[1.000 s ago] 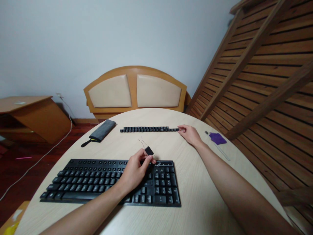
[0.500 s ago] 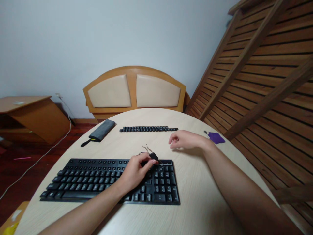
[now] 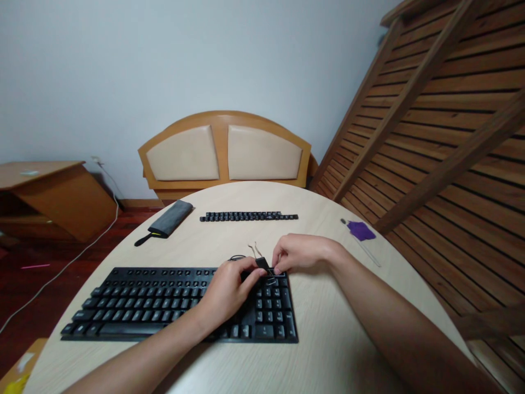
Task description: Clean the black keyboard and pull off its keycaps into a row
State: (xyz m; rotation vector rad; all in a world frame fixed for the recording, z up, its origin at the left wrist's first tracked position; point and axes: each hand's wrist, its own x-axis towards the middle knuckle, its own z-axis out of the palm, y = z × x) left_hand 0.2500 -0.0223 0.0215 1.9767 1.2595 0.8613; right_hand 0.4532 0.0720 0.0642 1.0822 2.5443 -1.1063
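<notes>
A black keyboard (image 3: pixel 135 314) lies across the near left of the table, and keys are gone from its top rows. Over its upper right part, my left hand (image 3: pixel 232 287) pinches a keycap puller (image 3: pixel 262 265) by its black middle. Two tan prongs stick up from the puller, and thin wires point down toward the number pad. My right hand (image 3: pixel 293 254) is at the keyboard's top right corner, close beside the puller. Its thumb and fingers are pinched together; what they hold, if anything, is hidden.
Removed black keycaps (image 3: pixel 250 216) stand in rows farther back on the round table (image 3: pixel 328 339). A grey pouch (image 3: pixel 170 219) lies at the left. On the right are a purple cloth (image 3: pixel 361 230) and a thin stick with a dark tip (image 3: pixel 365 247).
My right hand has moved left and toward me, from above the bare table to the keyboard's corner by the puller. My left hand keeps hold of the puller, which has shifted slightly right.
</notes>
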